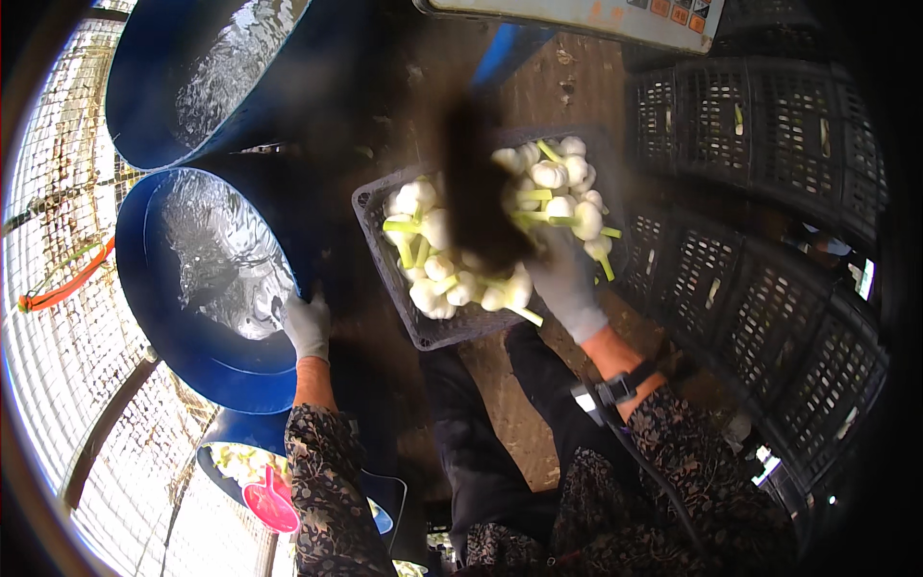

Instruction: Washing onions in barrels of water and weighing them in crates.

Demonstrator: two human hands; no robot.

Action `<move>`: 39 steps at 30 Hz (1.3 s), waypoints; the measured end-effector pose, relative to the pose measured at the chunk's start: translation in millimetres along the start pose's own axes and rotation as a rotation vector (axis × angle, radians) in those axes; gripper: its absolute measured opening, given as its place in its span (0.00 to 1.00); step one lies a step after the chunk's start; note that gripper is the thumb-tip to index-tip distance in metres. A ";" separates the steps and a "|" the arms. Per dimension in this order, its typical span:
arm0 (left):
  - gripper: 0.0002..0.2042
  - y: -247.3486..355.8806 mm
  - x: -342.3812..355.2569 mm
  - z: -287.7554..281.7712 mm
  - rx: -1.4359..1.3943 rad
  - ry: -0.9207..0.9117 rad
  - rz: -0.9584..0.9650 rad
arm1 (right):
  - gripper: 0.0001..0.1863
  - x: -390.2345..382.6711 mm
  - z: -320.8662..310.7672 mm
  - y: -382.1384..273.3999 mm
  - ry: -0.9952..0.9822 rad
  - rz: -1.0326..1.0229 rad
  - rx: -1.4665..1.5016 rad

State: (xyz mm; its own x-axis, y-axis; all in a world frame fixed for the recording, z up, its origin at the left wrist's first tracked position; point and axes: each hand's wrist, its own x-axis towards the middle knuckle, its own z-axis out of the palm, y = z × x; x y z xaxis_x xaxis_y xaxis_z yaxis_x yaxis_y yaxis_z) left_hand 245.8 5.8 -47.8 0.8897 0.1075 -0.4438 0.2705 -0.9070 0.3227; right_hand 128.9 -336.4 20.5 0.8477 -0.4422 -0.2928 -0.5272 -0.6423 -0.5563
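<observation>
My gloved left hand (pixel 306 325) grips the rim of a blue barrel (pixel 207 375) holding water with a bright reflection. My gloved right hand (pixel 560 284) is at a dark plastic crate (pixel 423 332) heaped with white garlic bulbs (pixel 577 212) with short green stems. A dark blurred patch lies over the middle of the crate and hides my right hand's fingers, so what they touch cannot be made out.
Another blue barrel (pixel 144 87) with water stands at the upper left. Stacked black crates (pixel 731 308) line the right. A pink scoop (pixel 264 505) is in a lower-left container with pale pieces. A metal box (pixel 567 14) is at the top, above the wooden floor (pixel 562 77).
</observation>
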 end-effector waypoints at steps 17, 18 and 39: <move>0.15 3.9 1.3 11.8 -0.040 0.013 0.065 | 0.14 26.3 63.8 4.1 -0.043 -0.125 -0.001; 0.15 3.0 2.0 10.8 -0.049 -0.002 0.065 | 0.15 25.0 51.0 0.8 0.059 -0.179 0.090; 0.15 -1.1 3.4 7.7 -0.050 0.015 0.120 | 0.19 130.0 -46.9 127.2 -0.188 0.292 0.079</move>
State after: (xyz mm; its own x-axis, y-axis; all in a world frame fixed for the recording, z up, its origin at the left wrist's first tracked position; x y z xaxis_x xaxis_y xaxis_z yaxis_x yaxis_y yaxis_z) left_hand 245.7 4.0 -56.1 0.9221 0.0061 -0.3868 0.1797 -0.8923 0.4142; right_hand 169.4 -504.9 -51.9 0.6617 -0.4723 -0.5823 -0.7489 -0.4523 -0.4843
